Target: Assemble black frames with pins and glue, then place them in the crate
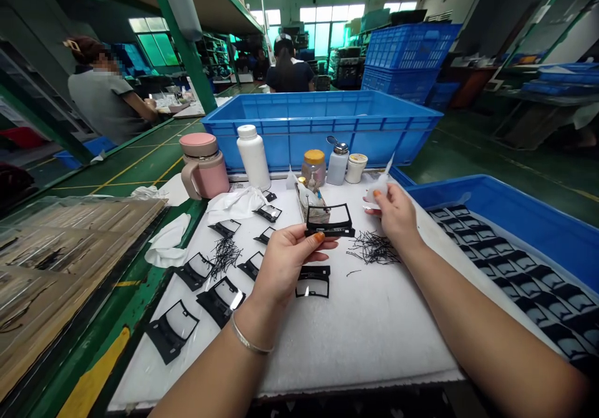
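Note:
My left hand (292, 252) is closed on a black plastic frame with a clear window (330, 226), raised above the white work surface. In my right hand (397, 215) is a small translucent squeeze bottle (377, 192), its thin pointed nozzle tilted upward. Below that hand lies a pile of thin black strips (374, 247). Under my left hand another black frame (314, 272) rests on the surface. Several similar frames (173, 330) are spread at the left, around a second pile of black strips (224, 256). A small box of bottles (312, 203) stands just beyond the held frame.
A pink mug (206, 171), white bottle (253, 156), orange-lidded jar (313, 167), pump bottle (337, 165) and small tub (357, 168) line the back. Behind them is a large blue crate (299, 131). Rows of frames fill a blue bin (486, 187) at right. Co-workers sit farther off.

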Motion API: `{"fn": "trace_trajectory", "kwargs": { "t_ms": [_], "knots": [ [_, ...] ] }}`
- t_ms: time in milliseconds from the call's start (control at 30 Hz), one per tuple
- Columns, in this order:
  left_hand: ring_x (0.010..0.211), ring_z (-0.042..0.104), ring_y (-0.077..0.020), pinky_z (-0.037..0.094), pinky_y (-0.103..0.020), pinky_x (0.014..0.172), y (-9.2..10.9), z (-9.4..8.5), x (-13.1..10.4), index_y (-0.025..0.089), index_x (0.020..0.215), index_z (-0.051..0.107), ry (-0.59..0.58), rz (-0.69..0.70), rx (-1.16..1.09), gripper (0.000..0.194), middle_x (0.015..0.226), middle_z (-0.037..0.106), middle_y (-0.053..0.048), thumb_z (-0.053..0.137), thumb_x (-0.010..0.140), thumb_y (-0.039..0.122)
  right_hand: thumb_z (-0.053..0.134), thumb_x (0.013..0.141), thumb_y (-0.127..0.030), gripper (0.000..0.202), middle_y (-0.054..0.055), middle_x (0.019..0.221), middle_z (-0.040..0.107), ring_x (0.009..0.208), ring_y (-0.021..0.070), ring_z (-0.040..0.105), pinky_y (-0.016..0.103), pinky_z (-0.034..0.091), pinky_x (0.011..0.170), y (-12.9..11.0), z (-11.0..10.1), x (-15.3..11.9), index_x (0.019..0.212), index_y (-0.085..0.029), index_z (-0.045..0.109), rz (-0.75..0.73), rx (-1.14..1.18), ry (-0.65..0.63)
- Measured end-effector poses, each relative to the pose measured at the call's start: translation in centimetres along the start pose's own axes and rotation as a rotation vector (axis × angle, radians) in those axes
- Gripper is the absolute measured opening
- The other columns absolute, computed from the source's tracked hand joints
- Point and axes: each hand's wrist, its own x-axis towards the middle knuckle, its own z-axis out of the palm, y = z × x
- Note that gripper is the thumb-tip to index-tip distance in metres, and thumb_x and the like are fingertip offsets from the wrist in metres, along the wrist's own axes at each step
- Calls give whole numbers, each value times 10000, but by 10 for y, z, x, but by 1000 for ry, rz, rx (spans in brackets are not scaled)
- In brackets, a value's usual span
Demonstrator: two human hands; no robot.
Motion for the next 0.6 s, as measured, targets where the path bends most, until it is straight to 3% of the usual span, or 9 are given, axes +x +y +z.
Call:
{"fn": "trace_trajectory", "kwargs": {
  "t_ms": [67,200,300,400,600],
  "knots": [
    [910,690,-203,524,-201,676,1,0,0,140,974,722,3,18,14,256,981,726,-121,691,825,346,458,878,-505,342,31,980,597,818,166,663,275,554,593,-12,-8,-6,1070,-229,521,16,158,10],
    [908,688,-201,521,-212,686,3,2,-1,142,975,723,19,56,56,229,990,724,-117,664,848,323,678,793,-406,277,18,808,592,685,149,609,239,464,477,-41,-29,-23,1004,-231,645,17,531,27],
    [891,688,-203,514,-215,675,3,3,-2,144,964,728,36,73,63,218,929,730,-109,665,847,317,721,768,-336,151,7,660,549,533,132,464,269,330,420,-54,-41,-33,890,-250,696,-50,618,28],
    [882,689,-207,509,-220,664,2,3,-2,148,950,731,44,76,57,211,900,732,-104,673,840,320,770,712,-347,151,-4,633,508,496,124,390,281,268,416,-58,-46,-40,823,-267,705,-92,692,-2],
    [895,692,-213,505,-212,655,2,2,-1,147,953,727,18,39,23,215,947,731,-109,674,838,321,773,719,-370,172,46,824,600,533,141,484,313,340,419,-64,-41,-52,850,-268,724,-176,677,-15]
  ]
}}
